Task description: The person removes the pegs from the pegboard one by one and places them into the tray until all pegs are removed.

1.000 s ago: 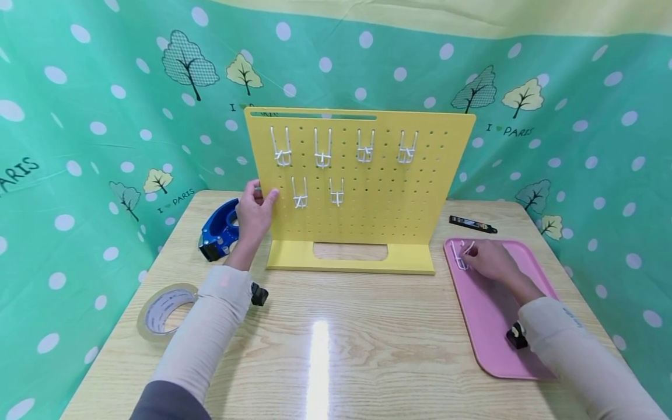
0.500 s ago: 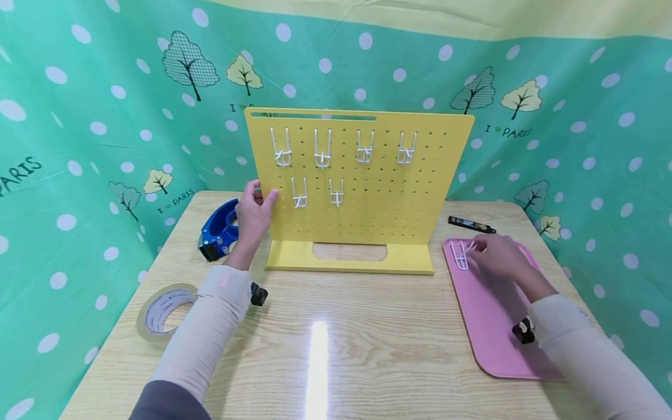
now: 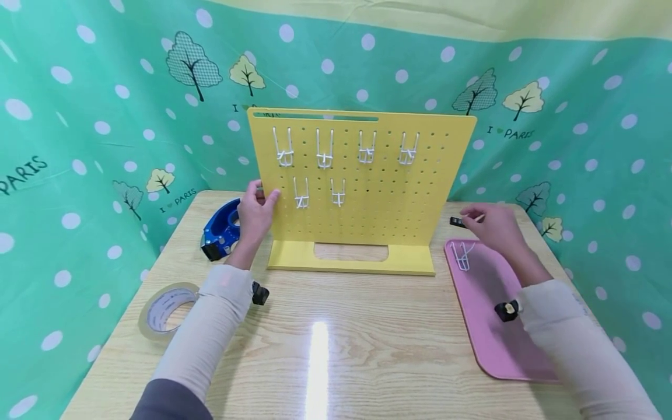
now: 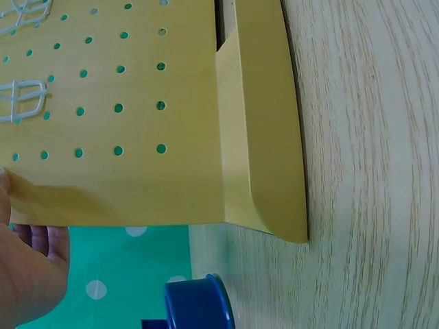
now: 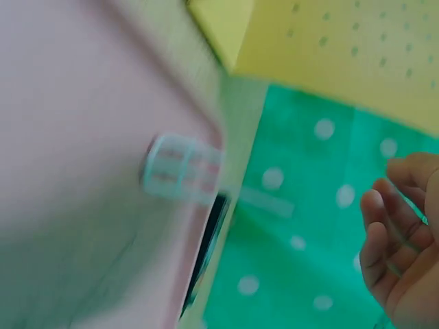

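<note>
A yellow pegboard [image 3: 399, 204] stands upright on its base, with several white wire hooks [image 3: 324, 157] hanging in two rows. My left hand [image 3: 254, 216] grips its left edge, thumb in front and the other fingers behind, as the left wrist view also shows. Above the far end of the pink tray [image 3: 499, 350], my right hand [image 3: 496, 227] is raised with curled fingers. Thin pale wire shows between them, apparently a white hook mostly hidden by the hand [image 5: 405, 240]. Another white wire hook [image 3: 462, 259] lies in the tray's far left corner, blurred in the right wrist view.
A black pen-like object [image 3: 457, 222] lies behind the tray, partly covered by my right hand. Left of the board are a blue tape dispenser [image 3: 217, 236] and a roll of clear tape [image 3: 157, 315]. A green patterned curtain [image 3: 399, 76] hangs behind the wooden table [image 3: 388, 338].
My right hand has come up from the hooks in the tray and moved back toward the black object, bringing pale wire with it. My left hand stays on the board's edge.
</note>
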Demonstrator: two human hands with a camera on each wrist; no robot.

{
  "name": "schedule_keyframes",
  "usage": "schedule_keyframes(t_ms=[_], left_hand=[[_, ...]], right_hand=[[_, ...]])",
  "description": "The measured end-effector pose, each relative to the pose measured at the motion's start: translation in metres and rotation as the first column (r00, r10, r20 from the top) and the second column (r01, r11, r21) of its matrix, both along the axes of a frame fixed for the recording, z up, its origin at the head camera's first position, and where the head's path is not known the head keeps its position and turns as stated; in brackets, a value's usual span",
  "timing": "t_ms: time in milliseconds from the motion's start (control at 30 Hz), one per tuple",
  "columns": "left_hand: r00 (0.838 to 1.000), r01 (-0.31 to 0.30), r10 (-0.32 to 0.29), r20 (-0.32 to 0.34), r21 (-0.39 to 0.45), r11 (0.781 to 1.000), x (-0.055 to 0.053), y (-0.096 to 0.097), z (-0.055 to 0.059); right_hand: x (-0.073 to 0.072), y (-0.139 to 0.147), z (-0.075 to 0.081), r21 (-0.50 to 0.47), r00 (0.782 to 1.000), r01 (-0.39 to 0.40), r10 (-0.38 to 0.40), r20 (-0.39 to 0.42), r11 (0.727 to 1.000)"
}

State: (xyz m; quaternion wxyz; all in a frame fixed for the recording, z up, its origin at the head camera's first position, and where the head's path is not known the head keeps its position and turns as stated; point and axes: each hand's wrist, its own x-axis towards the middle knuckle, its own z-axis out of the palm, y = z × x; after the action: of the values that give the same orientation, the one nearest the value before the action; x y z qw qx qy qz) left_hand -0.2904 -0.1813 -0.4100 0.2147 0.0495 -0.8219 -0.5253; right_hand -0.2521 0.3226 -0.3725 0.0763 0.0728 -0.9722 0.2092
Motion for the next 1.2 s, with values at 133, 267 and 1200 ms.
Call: schedule_keyframes(t_ms=[133, 267, 1200], left_hand=[[1.000, 0.003, -0.003, 0.012, 0.000, 1.000, -0.001, 0.000, 0.001], [1.000, 0.005, -0.005, 0.015, -0.007, 1.000, -0.001, 0.000, 0.001], [1.000, 0.004, -0.004, 0.002, -0.024, 1.000, 0.001, -0.001, 0.003]], right_hand=[[-0.003, -0.030, 0.002, -0.052, 0.999, -0.030, 0.028, -0.044, 0.998], [-0.008, -0.061, 0.000, -0.089, 0.987, -0.076, 0.062, -0.146, 0.993], [-0.033, -0.234, -0.021, -0.014, 0.757, -0.293, 0.224, -0.614, 0.956]])
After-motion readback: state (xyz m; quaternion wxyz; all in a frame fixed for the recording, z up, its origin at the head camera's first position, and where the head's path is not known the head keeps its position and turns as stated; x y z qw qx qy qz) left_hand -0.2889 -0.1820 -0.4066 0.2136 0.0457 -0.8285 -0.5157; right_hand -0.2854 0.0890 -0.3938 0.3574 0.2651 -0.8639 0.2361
